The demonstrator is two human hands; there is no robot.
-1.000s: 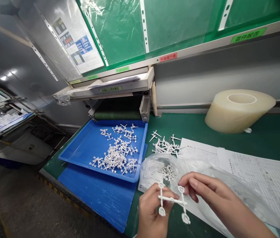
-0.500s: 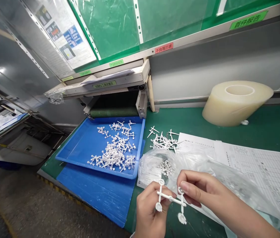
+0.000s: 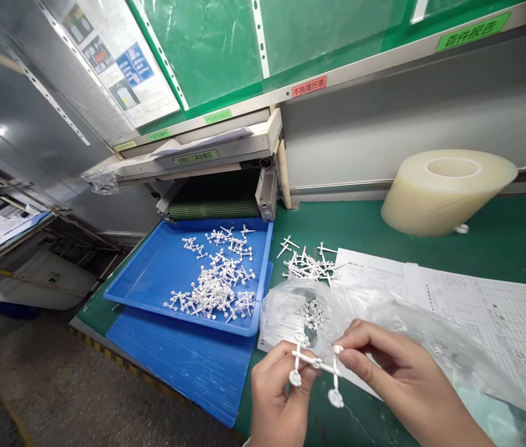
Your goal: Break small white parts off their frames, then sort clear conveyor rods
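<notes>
Near the bottom centre, my left hand point(image 3: 276, 388) pinches a white plastic sprue point(image 3: 328, 367) by its middle bar. Small round pieces sit at the ends of its two cross arms. My right hand point(image 3: 390, 363) has thumb and forefinger closed on the upper right round piece, which still joins its arm. Behind my hands, a clear plastic bag point(image 3: 277, 310) lies open with many small loose round pieces point(image 3: 315, 314) inside. Bare white sprue sticks point(image 3: 309, 266) are heaped just beyond the bag.
At left, a blue tray point(image 3: 151, 264) holds a pile of white sprues point(image 3: 218, 288); its front overhangs a blue sheet point(image 3: 183, 366). Behind it is a small conveyor point(image 3: 216, 198). A large tape roll point(image 3: 444, 202) stands at the back right, and printed paper point(image 3: 490, 310) lies under the bag.
Both hands and the sprue have shifted slightly up and left. My right fingers have come round the upper right round piece from a more upright pose.
</notes>
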